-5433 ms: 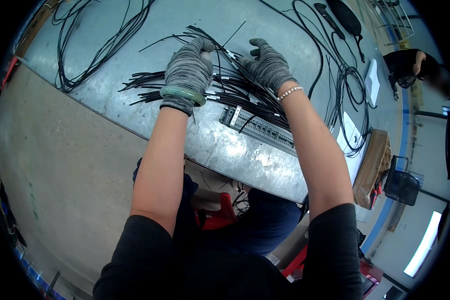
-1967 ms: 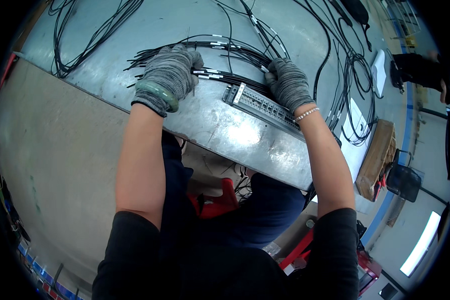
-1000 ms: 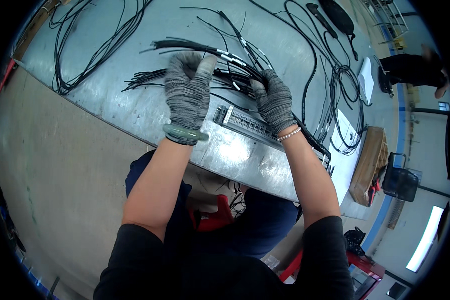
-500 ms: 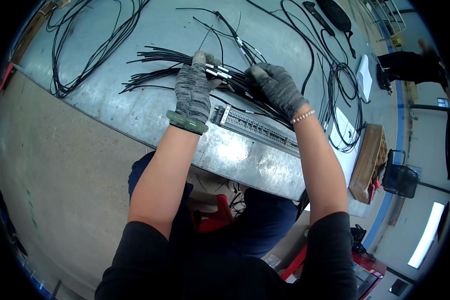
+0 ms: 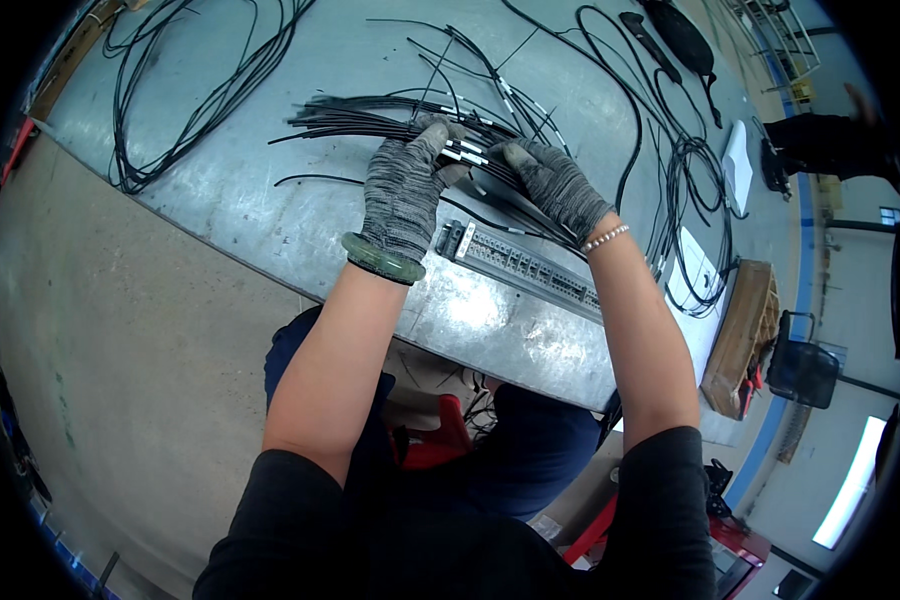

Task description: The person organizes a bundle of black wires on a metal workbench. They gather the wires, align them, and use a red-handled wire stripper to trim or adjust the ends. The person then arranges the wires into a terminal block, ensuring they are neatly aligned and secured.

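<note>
A bundle of black wires (image 5: 355, 117) with white marker sleeves lies across my two gloved hands. My left hand (image 5: 407, 175), in a grey knit glove, is closed round the bundle, and the loose wire ends fan out to its left. Closed on the same bundle just right of the white sleeves is my right hand (image 5: 550, 178). Its fingertips are partly hidden among the wires. Below the hands, a long grey terminal strip (image 5: 525, 268) rests on the metal table. One single wire (image 5: 315, 179) strays out under the bundle at the left.
Coiled black cables lie at the table's (image 5: 270, 225) far left (image 5: 185, 110) and right (image 5: 692, 190). More sleeved wires (image 5: 505, 90) spread beyond my hands. White paper (image 5: 692, 262) and a wooden box (image 5: 742, 335) sit at the right. Another person's dark sleeve (image 5: 830, 142) shows far right.
The wire ends at the left, split in two groups before, now lie together in one fan. My left hand has turned and shifted slightly right along the bundle; the right hand stays near its place.
</note>
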`<state>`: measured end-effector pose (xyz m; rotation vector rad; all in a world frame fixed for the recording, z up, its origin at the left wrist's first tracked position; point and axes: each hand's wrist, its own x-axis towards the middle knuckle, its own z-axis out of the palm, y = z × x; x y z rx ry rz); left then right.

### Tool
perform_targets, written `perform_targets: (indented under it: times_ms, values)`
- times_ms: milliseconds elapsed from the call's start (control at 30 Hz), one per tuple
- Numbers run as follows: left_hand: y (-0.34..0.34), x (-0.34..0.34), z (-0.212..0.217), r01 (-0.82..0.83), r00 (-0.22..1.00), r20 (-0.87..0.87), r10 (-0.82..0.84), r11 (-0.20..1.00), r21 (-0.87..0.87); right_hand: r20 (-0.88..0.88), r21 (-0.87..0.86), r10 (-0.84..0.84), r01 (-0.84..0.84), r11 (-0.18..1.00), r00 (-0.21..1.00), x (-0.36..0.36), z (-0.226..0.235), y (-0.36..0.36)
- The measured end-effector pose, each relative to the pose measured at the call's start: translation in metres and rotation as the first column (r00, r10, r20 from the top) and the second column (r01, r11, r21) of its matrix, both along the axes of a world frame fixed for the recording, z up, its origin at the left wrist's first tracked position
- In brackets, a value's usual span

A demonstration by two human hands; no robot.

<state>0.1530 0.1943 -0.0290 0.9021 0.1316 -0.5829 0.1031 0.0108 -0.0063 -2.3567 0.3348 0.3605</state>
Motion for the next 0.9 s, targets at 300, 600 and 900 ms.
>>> perform_targets:
  times_ms: [300,600,900]
  values:
    - [0.0,-0.008,0.006,-0.095,0.995,0.033,0.093,0.994,0.054,0.389,-0.321,0.155,-0.025,0.947,0.908,-0.018,0.027,0.037]
    - [-0.009,-0.005,-0.003,-0.18,0.981,0.097,0.166,0.97,0.161,0.317,-0.32,0.082,0.025,0.947,0.945,-0.02,0.031,0.042]
    - [-0.008,-0.009,0.005,-0.189,0.982,0.055,0.182,0.967,0.173,0.377,-0.526,0.3,-0.064,0.848,0.876,-0.016,0.025,0.047]
